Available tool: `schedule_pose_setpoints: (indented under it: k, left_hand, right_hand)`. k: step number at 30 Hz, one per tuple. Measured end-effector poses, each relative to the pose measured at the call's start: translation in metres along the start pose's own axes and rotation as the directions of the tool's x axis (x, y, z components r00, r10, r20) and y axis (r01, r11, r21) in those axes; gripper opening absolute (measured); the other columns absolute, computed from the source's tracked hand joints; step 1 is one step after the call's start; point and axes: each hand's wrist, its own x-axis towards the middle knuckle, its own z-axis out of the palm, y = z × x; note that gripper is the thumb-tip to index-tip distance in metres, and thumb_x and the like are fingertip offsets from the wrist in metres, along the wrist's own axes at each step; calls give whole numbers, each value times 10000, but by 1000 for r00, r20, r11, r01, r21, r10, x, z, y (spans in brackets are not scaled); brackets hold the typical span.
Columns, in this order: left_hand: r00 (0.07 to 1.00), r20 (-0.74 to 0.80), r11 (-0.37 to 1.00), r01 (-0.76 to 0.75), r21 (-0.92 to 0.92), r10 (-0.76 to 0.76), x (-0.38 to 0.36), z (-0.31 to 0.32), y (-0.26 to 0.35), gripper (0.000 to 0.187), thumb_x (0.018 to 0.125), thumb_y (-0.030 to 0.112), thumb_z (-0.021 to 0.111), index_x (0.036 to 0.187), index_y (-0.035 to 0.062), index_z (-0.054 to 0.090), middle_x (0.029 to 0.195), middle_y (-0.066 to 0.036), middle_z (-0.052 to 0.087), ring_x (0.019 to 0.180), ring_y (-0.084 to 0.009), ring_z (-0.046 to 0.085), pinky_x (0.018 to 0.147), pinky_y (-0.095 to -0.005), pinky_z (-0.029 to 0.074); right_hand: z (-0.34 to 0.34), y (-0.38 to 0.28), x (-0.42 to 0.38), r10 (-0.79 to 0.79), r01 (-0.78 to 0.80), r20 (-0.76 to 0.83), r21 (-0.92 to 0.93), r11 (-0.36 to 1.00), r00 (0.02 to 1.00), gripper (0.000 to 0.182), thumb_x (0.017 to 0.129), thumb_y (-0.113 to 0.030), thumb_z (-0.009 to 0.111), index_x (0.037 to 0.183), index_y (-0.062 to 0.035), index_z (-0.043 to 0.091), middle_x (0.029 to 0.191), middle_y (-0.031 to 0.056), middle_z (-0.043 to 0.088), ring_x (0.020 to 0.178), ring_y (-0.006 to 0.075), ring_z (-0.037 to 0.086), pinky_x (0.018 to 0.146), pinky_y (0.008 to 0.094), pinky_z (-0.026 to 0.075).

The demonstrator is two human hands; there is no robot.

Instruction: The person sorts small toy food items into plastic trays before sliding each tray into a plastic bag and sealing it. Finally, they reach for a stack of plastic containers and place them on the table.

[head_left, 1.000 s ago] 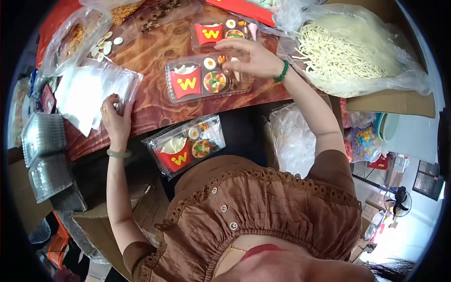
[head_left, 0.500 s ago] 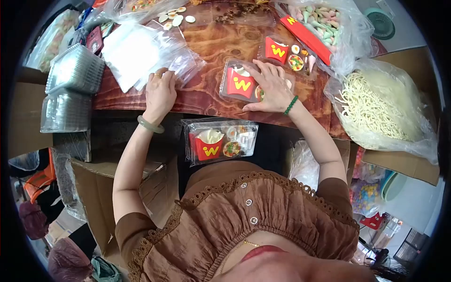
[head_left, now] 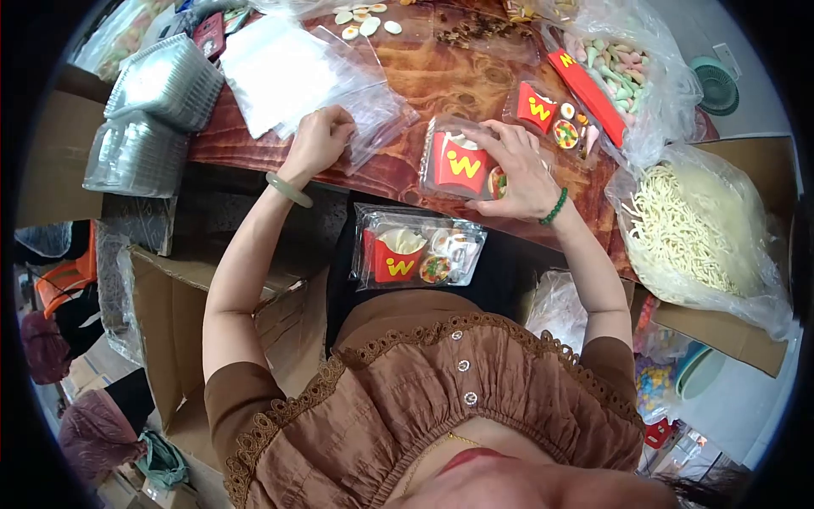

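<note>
My left hand (head_left: 320,146) is at the near edge of a pile of clear plastic bags (head_left: 284,72), its fingers curled and pinched at a bag's edge. The fingertips are partly hidden. My right hand (head_left: 524,176) spans a clear plastic box (head_left: 431,170) on the table, thumb on the near side and fingers over the far side. In the box are a red carton (head_left: 460,163) with a yellow logo and small toy-like food pieces, partly covered by the hand. Across my lap lies a bagged box (head_left: 418,248) with a similar red carton.
Stacked clear trays (head_left: 140,153) stand at the table's left edge. Another filled box (head_left: 551,119) and flat red cartons (head_left: 587,97) lie beyond my right hand. On the right are bags of pale strips (head_left: 678,229) and pastel pieces (head_left: 623,72). Egg-shaped pieces (head_left: 370,25) lie at the back.
The whole view has shifted, so the table's things appear farther right. My left hand's fingers have curled in at the bag edge. My right hand stays on the box.
</note>
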Motion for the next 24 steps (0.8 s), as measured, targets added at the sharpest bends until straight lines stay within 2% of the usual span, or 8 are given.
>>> schedule_pose_setpoints:
  k: [2,5,8,11,14,16,19,24]
  left_hand:
    - [1000,0,999,-10,-51,10,3,5,-3,130,816,99,632,894,-4,619,797,-197,642,775,-327,644,692,-386,497]
    - [996,-58,997,-70,37,72,9,17,1,132,862,100,585,945,-2,586,798,-178,658,762,-313,646,685,-379,488]
    - [989,-116,996,-88,16,89,10,23,5,160,866,89,567,989,-11,550,808,-187,656,771,-333,644,690,-382,491]
    - [987,-154,998,-49,-46,42,4,17,9,259,845,117,604,1057,-13,533,818,-193,656,784,-327,652,696,-382,498]
    - [998,-62,992,11,-122,-19,1,16,8,285,802,146,658,1023,-14,577,839,-191,660,799,-323,657,699,-384,504]
    - [999,-15,998,-41,-40,40,5,20,0,288,762,161,697,971,-20,617,841,-194,664,793,-311,661,698,-377,506]
    - [1000,-6,997,-6,77,6,7,21,8,234,766,151,681,914,-24,641,838,-196,666,784,-321,658,701,-379,508]
    - [993,-74,991,-83,101,91,7,26,9,193,796,160,646,895,-6,644,835,-202,656,801,-363,636,714,-426,498]
  right_hand:
    - [-4,-19,15,-127,128,-22,42,991,992,898,557,-464,753,1355,-191,444,1265,160,438,1151,337,423,979,460,289]
    - [11,-31,45,-209,209,-49,5,978,977,886,556,-485,752,1338,-182,467,1257,185,441,1138,341,423,973,469,282]
    - [41,-15,59,-153,148,-48,-105,983,987,868,556,-486,750,1322,-178,481,1250,200,444,1140,348,421,966,468,293]
    - [44,-12,57,-95,93,-23,-76,993,995,867,555,-490,746,1318,-175,483,1243,201,447,1138,350,420,964,469,298]
    - [44,-11,53,-68,67,-9,-79,995,998,870,549,-488,746,1318,-176,484,1238,196,449,1136,348,418,960,465,304]
    - [43,-8,53,-71,70,-11,-86,994,997,869,546,-482,746,1318,-181,484,1236,191,450,1137,347,416,959,467,304]
    - [36,-12,59,-114,111,-25,-101,989,993,866,541,-470,747,1318,-193,486,1235,185,450,1139,344,415,959,473,302]
    - [37,-9,73,-171,176,42,-194,965,984,834,535,-452,745,1295,-202,508,1285,206,435,1160,354,405,973,497,293]
